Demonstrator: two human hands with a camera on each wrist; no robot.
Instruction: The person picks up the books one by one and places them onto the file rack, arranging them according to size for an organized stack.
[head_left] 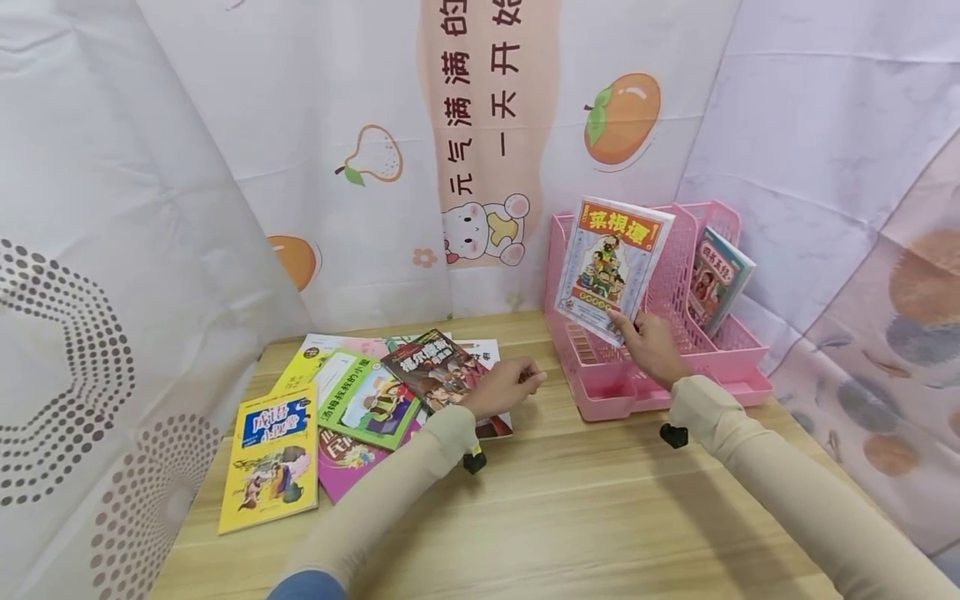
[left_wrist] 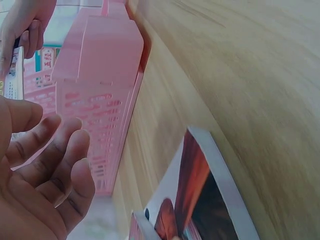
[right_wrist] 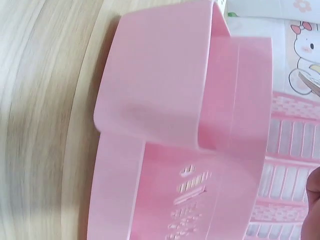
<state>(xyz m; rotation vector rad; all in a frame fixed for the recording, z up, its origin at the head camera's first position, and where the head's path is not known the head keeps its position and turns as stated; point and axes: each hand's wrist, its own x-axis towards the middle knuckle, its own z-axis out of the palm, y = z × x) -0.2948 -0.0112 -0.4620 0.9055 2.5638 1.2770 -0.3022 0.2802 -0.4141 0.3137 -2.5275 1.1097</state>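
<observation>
My right hand (head_left: 654,346) pinches a thin book with a red title band (head_left: 611,262) by its lower right corner. The book is tilted and held at the left section of a pink file rack (head_left: 637,400), overlapping it in the head view. In the right wrist view only an edge of the right hand (right_wrist: 312,205) shows, beside the rack. My left hand (head_left: 506,387) hangs above the right side of a book pile, its fingers loosely bent and holding nothing. Close below it lies a dark-covered book (head_left: 435,367).
A teal-edged book (head_left: 716,279) leans in the rack's right section. On the wooden table (head_left: 570,517), at the left, are a green book (head_left: 367,400), a yellow book (head_left: 273,458) and a purple book (head_left: 345,462), overlapping others. A printed curtain (head_left: 337,100) hangs behind.
</observation>
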